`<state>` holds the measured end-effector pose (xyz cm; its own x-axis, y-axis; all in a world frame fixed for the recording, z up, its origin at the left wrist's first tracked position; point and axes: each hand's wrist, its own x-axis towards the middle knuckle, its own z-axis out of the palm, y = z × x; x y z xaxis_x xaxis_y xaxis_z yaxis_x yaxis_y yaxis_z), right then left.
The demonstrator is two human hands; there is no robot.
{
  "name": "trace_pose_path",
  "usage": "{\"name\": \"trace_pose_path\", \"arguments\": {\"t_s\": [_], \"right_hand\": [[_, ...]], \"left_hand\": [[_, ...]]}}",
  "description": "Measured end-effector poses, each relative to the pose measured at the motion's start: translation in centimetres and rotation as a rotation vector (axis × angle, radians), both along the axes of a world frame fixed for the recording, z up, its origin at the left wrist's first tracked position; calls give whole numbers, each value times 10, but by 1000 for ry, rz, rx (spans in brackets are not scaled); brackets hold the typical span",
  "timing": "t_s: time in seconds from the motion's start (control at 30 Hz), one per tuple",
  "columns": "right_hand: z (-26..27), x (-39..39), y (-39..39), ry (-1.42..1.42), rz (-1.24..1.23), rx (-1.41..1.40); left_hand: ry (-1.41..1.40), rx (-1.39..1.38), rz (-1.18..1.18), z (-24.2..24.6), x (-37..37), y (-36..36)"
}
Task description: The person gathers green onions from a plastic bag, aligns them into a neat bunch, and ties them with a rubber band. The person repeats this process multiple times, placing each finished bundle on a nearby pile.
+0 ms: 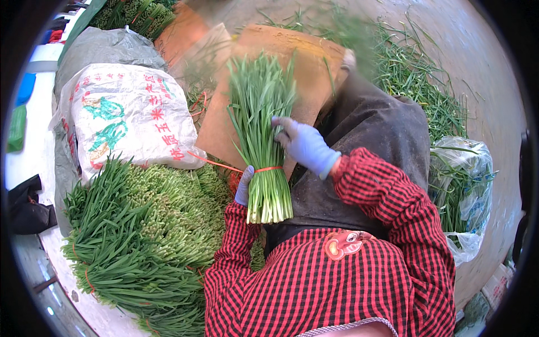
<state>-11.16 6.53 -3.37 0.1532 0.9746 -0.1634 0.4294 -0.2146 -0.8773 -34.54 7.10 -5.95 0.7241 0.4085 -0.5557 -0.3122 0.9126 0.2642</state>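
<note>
A bunch of long green Chinese chives (pixel 263 109), girded by an orange tie near its pale cut ends, stands over my lap with its leaves pointing away from me. My left hand (pixel 244 186), in a thin bluish glove, grips the bunch's left side at the tie; most of its fingers are hidden behind the stems. At the right edge of the leaves is my right hand (pixel 306 145), gloved too and slightly blurred, with its fingers curled; whether it holds any leaves is unclear. A loose end of the orange tie (pixel 214 163) runs off to the left.
Tied chive bunches (pixel 139 252) are piled at left, beside a white woven sack (pixel 130 113). Brown cardboard (pixel 219 130) lies beneath the held bunch. Loose leaves (pixel 421 80) litter the floor at right, near a clear plastic bag (pixel 467 198) of greens. More bundles (pixel 134 17) sit top left.
</note>
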Motion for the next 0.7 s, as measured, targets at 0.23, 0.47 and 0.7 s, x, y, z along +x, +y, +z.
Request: {"name": "trace_pose_path", "arguments": {"t_s": [0.23,0.47,0.7], "right_hand": [[-17,33,66,-160,40,-103],[-28,23,48,-436,132,-81],[-16,69,62,-930,-348,294]], "left_hand": [[99,22,-34,-14,-9,0],[134,12,-24,-8,-4,-4],[85,-66,86,8,-5,-6]]}}
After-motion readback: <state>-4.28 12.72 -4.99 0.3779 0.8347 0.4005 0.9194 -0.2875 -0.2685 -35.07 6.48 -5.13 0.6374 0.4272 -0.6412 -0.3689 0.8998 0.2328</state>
